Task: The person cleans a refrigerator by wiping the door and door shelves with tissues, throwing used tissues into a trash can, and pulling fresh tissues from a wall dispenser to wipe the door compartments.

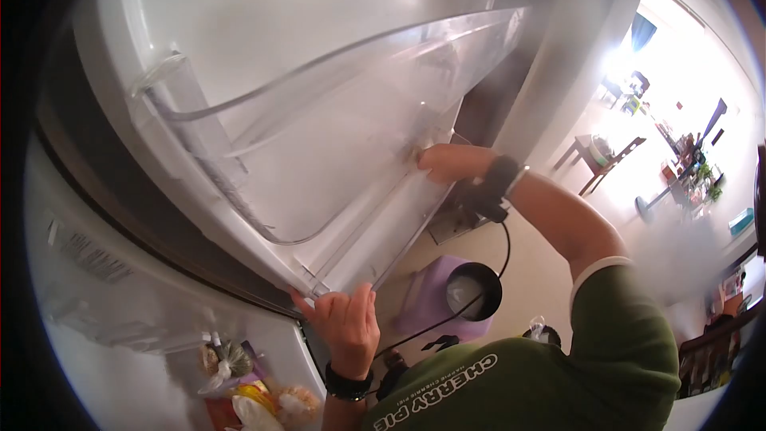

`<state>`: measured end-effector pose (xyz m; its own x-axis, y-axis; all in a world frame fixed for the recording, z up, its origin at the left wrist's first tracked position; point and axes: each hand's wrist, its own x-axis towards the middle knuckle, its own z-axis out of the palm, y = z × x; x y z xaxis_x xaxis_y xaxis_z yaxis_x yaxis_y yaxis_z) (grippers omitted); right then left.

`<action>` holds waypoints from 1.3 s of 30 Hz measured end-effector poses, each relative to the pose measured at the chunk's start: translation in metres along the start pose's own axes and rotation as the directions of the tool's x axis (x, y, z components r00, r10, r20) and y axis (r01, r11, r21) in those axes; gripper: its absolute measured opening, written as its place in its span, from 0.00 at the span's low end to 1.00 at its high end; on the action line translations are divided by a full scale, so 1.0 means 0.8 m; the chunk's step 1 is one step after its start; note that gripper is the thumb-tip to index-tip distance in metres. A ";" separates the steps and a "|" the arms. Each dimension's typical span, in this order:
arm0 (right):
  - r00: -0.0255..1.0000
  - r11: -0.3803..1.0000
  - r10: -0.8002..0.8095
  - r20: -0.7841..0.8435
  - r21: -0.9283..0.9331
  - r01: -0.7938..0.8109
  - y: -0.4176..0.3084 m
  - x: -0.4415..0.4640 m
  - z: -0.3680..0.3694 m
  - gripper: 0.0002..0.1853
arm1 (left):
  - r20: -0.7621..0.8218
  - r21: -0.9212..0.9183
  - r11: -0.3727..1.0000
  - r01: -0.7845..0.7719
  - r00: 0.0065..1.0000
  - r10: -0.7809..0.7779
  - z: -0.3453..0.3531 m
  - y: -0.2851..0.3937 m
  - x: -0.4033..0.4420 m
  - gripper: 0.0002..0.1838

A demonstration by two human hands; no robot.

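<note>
A refrigerator door (223,24) stands open, with a clear plastic door bin (319,104) across it and a lower shelf edge (383,223) below. My right hand (455,163) reaches in from the right to the inside surface by the lower shelf. Its fingers are closed, and what they hold, if anything, is too small to name. At the bottom left corner of the door, my left hand (349,329) has its fingers wrapped over the shelf edge.
Under the door is a purple stool (423,299) with a black bowl (488,291) on it. Bagged items (255,399) lie in the refrigerator compartment at lower left. A black cable hangs near my right wrist. A wooden chair (613,166) stands farther off at right.
</note>
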<state>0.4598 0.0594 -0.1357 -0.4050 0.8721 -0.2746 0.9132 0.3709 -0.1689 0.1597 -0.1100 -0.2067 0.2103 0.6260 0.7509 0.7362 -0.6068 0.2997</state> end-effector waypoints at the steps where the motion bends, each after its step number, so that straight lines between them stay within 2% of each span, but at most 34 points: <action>1: 0.998 0.997 -0.053 -0.023 0.052 0.054 -0.002 -0.005 -0.006 0.09 | 0.001 -0.009 1.000 0.000 1.000 0.000 0.000 -0.001 -0.001 0.10; 2: 0.991 1.000 -0.024 -0.134 0.012 0.025 -0.014 -0.019 -0.019 0.07 | 0.009 -0.019 1.000 0.002 1.000 -0.001 -0.001 -0.002 -0.004 0.10; 5: 0.895 0.984 -0.144 -0.423 -0.154 0.086 0.026 -0.004 -0.009 0.09 | 0.015 -0.019 1.000 0.009 1.000 -0.009 0.001 -0.002 -0.002 0.10; 6: 0.927 0.991 -0.070 -0.369 -0.130 0.023 0.033 -0.002 -0.002 0.14 | 0.017 -0.016 1.000 0.003 1.000 -0.003 0.002 -0.002 -0.003 0.10; 9: 0.919 0.905 -0.184 -0.349 -0.426 0.020 0.040 0.018 0.014 0.13 | -0.001 0.004 1.000 -0.001 1.000 0.001 0.005 -0.004 0.000 0.10; 11: 0.999 0.849 -0.027 -0.028 -0.528 0.009 0.013 0.029 0.010 0.16 | -0.005 0.010 1.000 -0.001 1.000 0.001 0.004 -0.003 0.002 0.10; 12: 0.989 0.817 0.070 0.128 -0.577 0.017 0.004 0.032 0.008 0.18 | -0.001 0.010 1.000 0.001 1.000 -0.001 0.003 -0.003 0.003 0.10; 13: 0.999 0.879 -0.039 0.012 -0.475 0.040 0.011 0.033 0.013 0.14 | 0.002 0.010 1.000 0.006 1.000 -0.006 0.002 -0.002 0.004 0.10; 15: 0.948 0.955 -0.209 -0.240 -0.261 0.144 0.032 0.033 0.033 0.09 | 0.006 0.000 1.000 0.020 1.000 -0.020 0.000 0.002 0.001 0.10; 18: 0.988 0.999 -0.001 -0.156 0.039 0.008 -0.007 0.007 -0.029 0.10 | -0.006 -0.008 1.000 0.029 1.000 -0.029 0.000 0.000 0.001 0.10; 21: 0.975 0.990 0.018 -0.223 0.139 0.013 0.036 0.009 -0.026 0.11 | -0.011 -0.013 0.999 0.034 0.999 -0.034 0.004 0.000 -0.002 0.10; 24: 0.985 0.939 0.172 0.013 0.299 -0.168 0.010 -0.020 -0.031 0.11 | -0.019 -0.014 0.999 0.034 0.999 -0.034 0.005 0.000 0.002 0.10; 26: 0.947 0.993 -0.008 -0.321 0.113 0.046 0.027 -0.008 -0.016 0.09 | -0.026 -0.009 1.000 0.027 0.999 -0.027 0.007 -0.002 0.002 0.10; 28: 0.859 0.977 -0.188 -0.476 -0.179 0.115 0.038 0.001 -0.005 0.07 | -0.029 -0.002 0.999 0.033 0.999 -0.033 0.008 -0.002 0.001 0.10; 30: 0.818 0.857 -0.335 -0.467 -0.512 0.059 0.043 0.007 -0.003 0.06 | -0.029 -0.006 0.999 0.033 0.999 -0.033 0.010 0.000 0.001 0.10; 34: 0.932 0.837 -0.145 -0.331 -0.544 -0.063 0.063 0.024 0.020 0.06 | -0.030 -0.010 0.999 0.040 0.999 -0.040 0.008 -0.001 0.002 0.10; 39: 0.999 0.860 0.004 -0.044 -0.509 -0.026 0.055 0.042 0.029 0.07 | -0.023 -0.019 0.999 0.042 0.999 -0.042 0.005 -0.001 -0.001 0.10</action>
<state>0.4852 0.0980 -0.1745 -0.3991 0.8866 -0.2338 0.8191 0.4594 0.3437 0.1612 -0.1079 -0.2097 0.1643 0.6398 0.7507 0.7321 -0.5892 0.3419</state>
